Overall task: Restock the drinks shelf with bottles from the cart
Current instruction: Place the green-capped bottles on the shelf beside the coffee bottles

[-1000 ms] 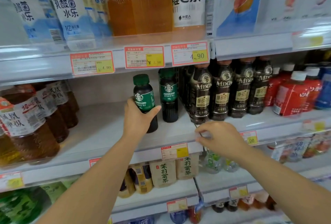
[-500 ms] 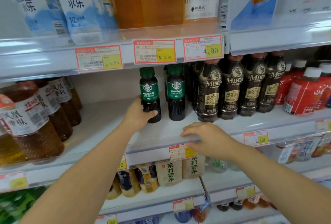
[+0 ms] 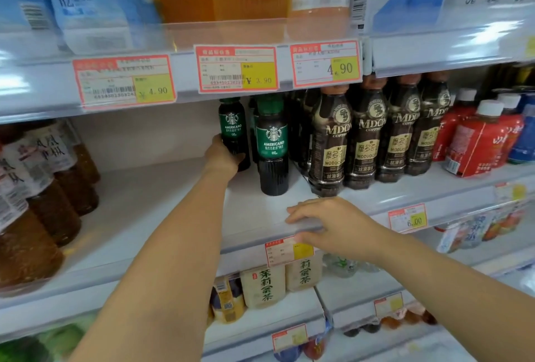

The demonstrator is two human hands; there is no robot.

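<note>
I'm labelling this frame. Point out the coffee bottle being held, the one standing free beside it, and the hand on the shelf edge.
Held coffee bottle (image 3: 232,125), head view, green label.
Free coffee bottle (image 3: 273,141), head view, green label.
Right hand (image 3: 333,224), head view, back of hand.

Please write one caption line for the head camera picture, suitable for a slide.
Left hand places a green-label Americano bottle deep on the shelf while the right hand rests on its front edge.

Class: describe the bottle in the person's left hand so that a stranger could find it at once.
Find the middle shelf, with its wide bare stretch. At that gap's right end stand two green-labelled Americano bottles. The held bottle is the rear left one, gripped low by the left hand.
</note>
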